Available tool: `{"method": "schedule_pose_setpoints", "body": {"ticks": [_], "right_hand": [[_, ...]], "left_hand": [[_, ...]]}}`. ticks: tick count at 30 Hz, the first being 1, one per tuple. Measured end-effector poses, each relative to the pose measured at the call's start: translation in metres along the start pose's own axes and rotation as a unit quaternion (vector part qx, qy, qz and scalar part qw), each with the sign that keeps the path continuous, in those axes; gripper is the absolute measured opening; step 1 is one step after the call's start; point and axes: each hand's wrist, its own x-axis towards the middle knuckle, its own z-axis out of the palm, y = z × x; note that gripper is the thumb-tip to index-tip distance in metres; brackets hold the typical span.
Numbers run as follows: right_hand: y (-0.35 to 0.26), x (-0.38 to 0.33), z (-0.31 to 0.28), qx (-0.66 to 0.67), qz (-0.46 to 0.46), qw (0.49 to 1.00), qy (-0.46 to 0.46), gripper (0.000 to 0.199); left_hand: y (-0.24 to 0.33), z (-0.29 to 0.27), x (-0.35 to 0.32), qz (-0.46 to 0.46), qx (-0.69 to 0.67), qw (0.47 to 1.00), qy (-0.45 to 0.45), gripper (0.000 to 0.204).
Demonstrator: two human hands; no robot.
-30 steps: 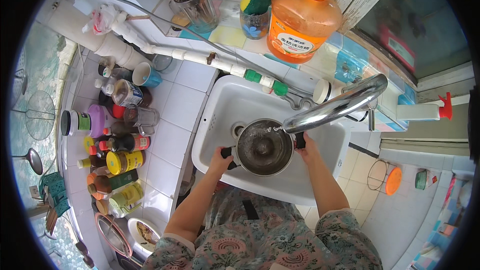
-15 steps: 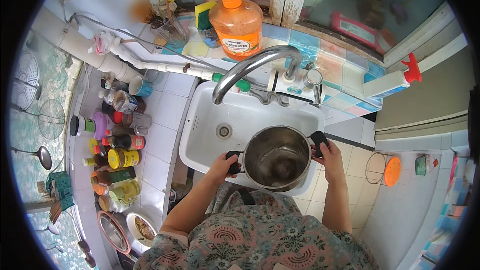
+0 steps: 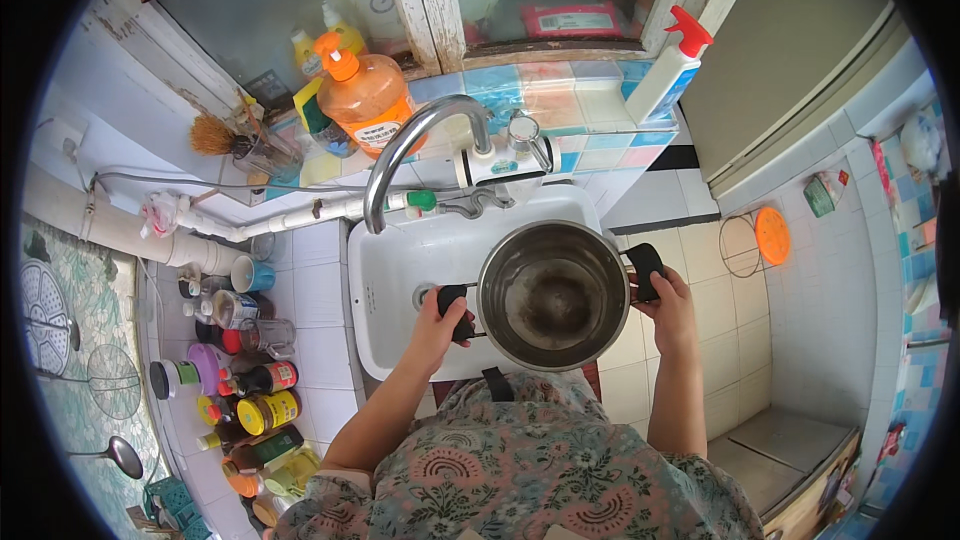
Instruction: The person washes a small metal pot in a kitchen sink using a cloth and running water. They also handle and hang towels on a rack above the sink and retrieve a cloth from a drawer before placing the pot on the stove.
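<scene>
A round stainless steel pot (image 3: 553, 296) hangs between my two hands, over the right and near part of the white sink (image 3: 375, 335). My left hand (image 3: 436, 328) is closed round its black left handle, and my right hand (image 3: 664, 306) grips the black right handle (image 3: 645, 265). Inside, the pot's bottom shows a dark brownish stain, and I cannot tell whether any water lies in it. The curved chrome faucet (image 3: 415, 140) arches over the sink's left side, apart from the pot. My left hand partly covers the drain (image 3: 424, 296).
Several bottles and jars, such as a yellow-labelled jar (image 3: 268, 412), crowd the tiled counter on the left. On the back ledge stand an orange soap pump bottle (image 3: 365, 105) and a white spray bottle (image 3: 663, 70). An orange disc (image 3: 771, 235) hangs on the right wall.
The view has turned toward the right, so the sink and faucet sit further left. The pot has shifted rightward relative to the sink and is tipped less. Both hands keep their hold.
</scene>
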Motion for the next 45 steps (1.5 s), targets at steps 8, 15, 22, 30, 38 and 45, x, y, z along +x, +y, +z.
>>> {"method": "schedule_pose_setpoints", "body": {"ticks": [8,15,22,30,38,45], "right_hand": [[0.033,-0.085,-0.013,0.123,-0.044,0.986,0.106,0.037],[0.034,-0.201,-0.04,0.141,-0.089,0.957,0.238,0.037],[0.063,-0.314,-0.105,0.213,-0.147,0.889,0.378,0.043],[0.109,-0.469,-0.19,0.271,-0.186,0.776,0.538,0.046],[0.153,-0.591,-0.257,0.304,-0.221,0.614,0.694,0.049],[0.161,-0.647,-0.288,0.333,-0.249,0.459,0.785,0.043]], "left_hand": [[0.075,0.004,-0.032,0.172,0.101,0.97,-0.14,0.035],[0.09,0.065,-0.043,0.172,0.152,0.932,-0.28,0.032],[0.057,0.179,-0.093,0.168,0.23,0.85,-0.443,0.031],[-0.039,0.348,-0.202,0.141,0.277,0.72,-0.621,0.032],[-0.157,0.502,-0.34,0.042,0.306,0.557,-0.771,0.033],[-0.231,0.598,-0.446,-0.019,0.337,0.402,-0.851,0.036]]}}
